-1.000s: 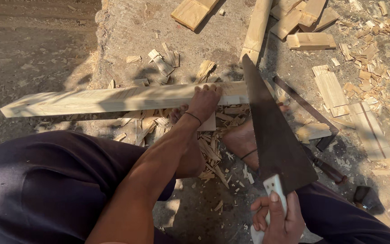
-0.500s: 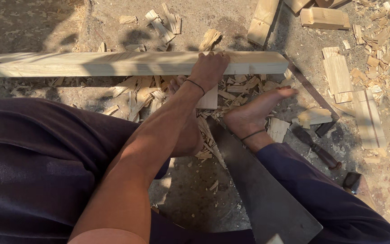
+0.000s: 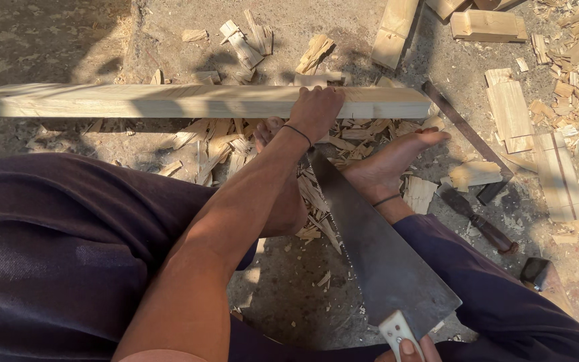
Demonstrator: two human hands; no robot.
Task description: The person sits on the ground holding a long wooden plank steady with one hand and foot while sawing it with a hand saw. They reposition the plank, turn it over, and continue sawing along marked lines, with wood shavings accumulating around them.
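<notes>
Saw (image 3: 376, 248) drawn back off plank (image 3: 189, 100); left hand (image 3: 316, 110) clasps plank, right hand (image 3: 407, 348) grips saw handle.

Single view, head-mounted, looking steeply down from above the seated person's lap onto the ground. Facing forward and down: dark trousers fill the lower left, concrete floor (image 3: 55, 40) with wood scraps runs along the top edge. Close range. The left hand (image 3: 316, 110) on the long wooden plank (image 3: 169, 100) sits upper centre; the plank crosses the frame left to right. The right hand (image 3: 410, 350) is cut by the bottom edge, only fingertips on the saw (image 3: 376, 255) handle visible. No second view, so no overlap to record.
</notes>
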